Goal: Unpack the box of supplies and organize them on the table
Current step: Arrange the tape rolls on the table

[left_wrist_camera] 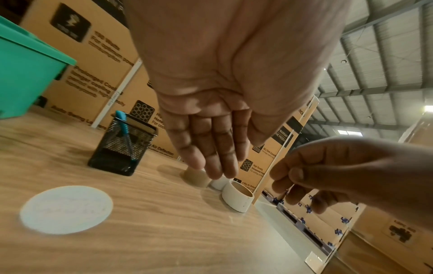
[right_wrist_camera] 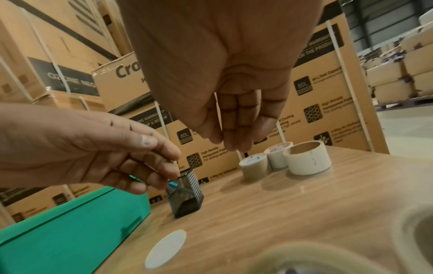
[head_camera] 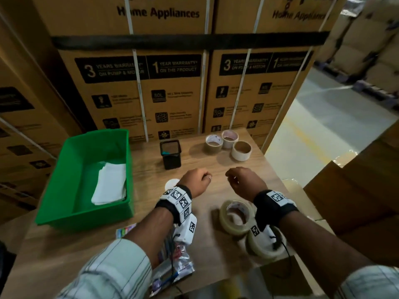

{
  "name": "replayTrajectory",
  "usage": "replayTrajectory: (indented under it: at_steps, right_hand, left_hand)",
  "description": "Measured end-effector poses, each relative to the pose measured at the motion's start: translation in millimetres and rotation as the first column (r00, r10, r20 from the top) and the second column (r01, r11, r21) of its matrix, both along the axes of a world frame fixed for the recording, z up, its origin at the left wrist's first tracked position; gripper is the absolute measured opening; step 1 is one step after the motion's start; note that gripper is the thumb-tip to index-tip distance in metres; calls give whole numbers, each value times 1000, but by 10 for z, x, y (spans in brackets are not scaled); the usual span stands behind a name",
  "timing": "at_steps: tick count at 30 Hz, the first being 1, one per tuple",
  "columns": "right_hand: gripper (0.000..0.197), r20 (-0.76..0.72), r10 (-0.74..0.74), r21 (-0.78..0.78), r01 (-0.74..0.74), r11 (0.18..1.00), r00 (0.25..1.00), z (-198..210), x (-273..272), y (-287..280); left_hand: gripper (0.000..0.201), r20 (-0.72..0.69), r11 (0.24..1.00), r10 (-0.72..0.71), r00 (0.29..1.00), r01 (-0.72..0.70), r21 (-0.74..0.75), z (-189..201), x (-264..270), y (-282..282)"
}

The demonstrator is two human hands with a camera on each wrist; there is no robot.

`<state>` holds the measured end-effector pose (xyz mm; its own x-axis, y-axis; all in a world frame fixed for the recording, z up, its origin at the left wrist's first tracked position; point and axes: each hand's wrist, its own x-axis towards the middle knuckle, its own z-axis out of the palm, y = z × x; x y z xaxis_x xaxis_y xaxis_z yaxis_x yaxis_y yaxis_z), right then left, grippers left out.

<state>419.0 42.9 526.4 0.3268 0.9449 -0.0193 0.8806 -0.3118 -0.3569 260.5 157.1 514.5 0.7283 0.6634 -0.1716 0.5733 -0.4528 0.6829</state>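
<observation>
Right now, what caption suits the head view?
Both hands hover empty over the table between tape rolls.

Big brown boxes stand in a stack right behind my table, and I can read "Home Appliances" and "Year Warranty" on them. White straps run down their fronts. To my right I see a pale grey floor and more boxes far off.
</observation>
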Motion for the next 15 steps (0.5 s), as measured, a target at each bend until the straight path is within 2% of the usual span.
replayTrajectory:
  at_steps: [4, 10, 15]
  right_hand:
    - [21, 33, -36, -4, 37, 999, 999, 172, 298, 157]
    - [21, 154, 57, 0, -58, 998, 986, 487, 1030, 583]
    - [18, 174, 181, -169, -151, 974, 968, 320, 1658, 988]
  left_hand:
    - [24, -48, 1000, -11, 999, 10, -19, 29, 375, 181]
    - [21, -83, 1000, -30, 996, 30, 1, 82, 1047, 501]
    - [20, -162, 998, 18, 987, -8, 65, 33, 1644, 720]
